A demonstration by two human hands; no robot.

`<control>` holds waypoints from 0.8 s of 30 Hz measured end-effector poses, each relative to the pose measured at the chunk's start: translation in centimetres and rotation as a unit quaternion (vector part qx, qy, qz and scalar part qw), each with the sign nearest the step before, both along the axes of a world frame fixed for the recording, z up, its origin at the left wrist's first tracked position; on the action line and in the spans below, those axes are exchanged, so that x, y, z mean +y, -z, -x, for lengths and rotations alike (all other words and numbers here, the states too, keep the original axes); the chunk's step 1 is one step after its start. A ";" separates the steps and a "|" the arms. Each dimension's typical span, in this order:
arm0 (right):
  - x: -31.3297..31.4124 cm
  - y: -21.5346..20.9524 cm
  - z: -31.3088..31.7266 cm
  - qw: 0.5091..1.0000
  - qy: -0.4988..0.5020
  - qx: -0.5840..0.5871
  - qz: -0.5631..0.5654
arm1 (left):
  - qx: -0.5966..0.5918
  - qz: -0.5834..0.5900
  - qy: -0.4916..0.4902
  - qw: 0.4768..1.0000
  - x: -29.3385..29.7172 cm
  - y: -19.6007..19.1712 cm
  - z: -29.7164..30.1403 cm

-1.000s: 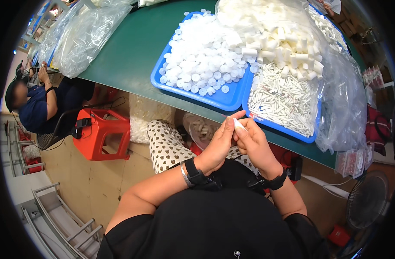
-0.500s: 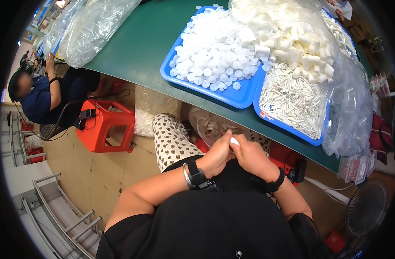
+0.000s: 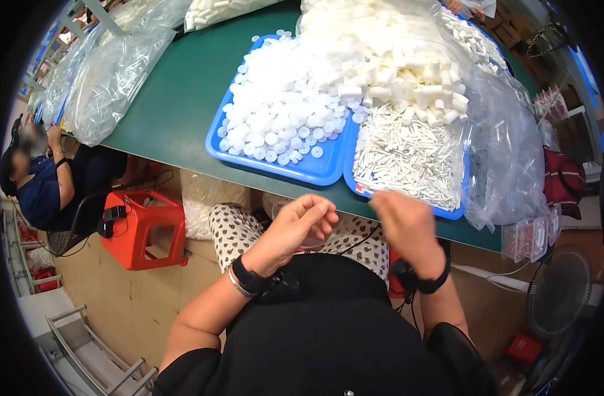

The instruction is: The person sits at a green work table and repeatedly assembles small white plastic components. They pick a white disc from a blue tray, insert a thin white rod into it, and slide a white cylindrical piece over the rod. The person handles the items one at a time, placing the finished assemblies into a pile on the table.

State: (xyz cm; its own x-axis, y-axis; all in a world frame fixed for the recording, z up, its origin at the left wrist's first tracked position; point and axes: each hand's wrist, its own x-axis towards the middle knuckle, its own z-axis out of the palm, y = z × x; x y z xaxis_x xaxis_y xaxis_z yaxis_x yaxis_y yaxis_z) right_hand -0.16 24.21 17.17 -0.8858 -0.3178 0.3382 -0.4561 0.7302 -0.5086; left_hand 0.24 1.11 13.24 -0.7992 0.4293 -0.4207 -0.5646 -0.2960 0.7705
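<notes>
My left hand (image 3: 290, 232) is over my lap, just off the table's front edge. Its fingers are curled in with the thumb against them, hiding whatever may be inside. Smeared by motion, my right hand (image 3: 407, 228) is at the front edge of the blue tray (image 3: 455, 212) of small thin white sticks (image 3: 407, 155); its fingers cannot be made out. Left of that stands another blue tray (image 3: 302, 175) heaped with translucent white discs (image 3: 275, 109). Short cream-white foam cylinders (image 3: 407, 86) spill from a clear bag behind both trays.
Clear plastic bags lie at the tray's right (image 3: 506, 145) and on the table's far left (image 3: 120, 86). A red stool (image 3: 143, 231) stands left of my legs, near a seated person (image 3: 44, 191). A black fan (image 3: 559, 290) is at right, beyond a bag of small reddish pieces (image 3: 526, 239).
My hands, together around a small white piece before, have come apart. The right has moved up toward the stick tray, the left up and leftward. The white piece no longer shows.
</notes>
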 end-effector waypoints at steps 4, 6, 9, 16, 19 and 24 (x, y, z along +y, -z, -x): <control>3.4 -1.2 4.1 0.992 0.093 0.050 -0.065 | 0.313 0.277 -0.037 0.908 0.6 -2.5 4.3; 3.5 -0.9 5.7 0.989 0.079 0.076 -0.096 | 0.451 0.398 -0.049 0.797 0.8 -1.9 6.4; 3.1 0.3 7.1 0.981 0.053 0.079 -0.171 | 0.522 0.497 -0.025 0.693 1.0 0.4 8.3; 3.4 1.1 6.9 0.978 0.045 0.085 -0.184 | 0.505 0.547 0.027 0.667 1.0 0.8 9.0; 3.3 0.4 6.1 0.991 0.073 0.078 -0.086 | 0.510 0.548 0.037 0.662 0.8 1.0 9.3; 2.9 -1.2 4.0 0.992 0.111 0.061 -0.015 | 0.432 0.410 -0.008 0.804 1.2 -0.9 8.5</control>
State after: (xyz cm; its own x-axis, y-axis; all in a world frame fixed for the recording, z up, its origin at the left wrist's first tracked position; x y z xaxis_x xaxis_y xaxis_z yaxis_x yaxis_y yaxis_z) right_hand -4.18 27.07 18.38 -0.8878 -0.1315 0.4410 -0.3397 0.8337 -0.4354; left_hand -8.27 2.34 14.13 -0.9478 0.2773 0.1577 0.2840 0.5084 0.8130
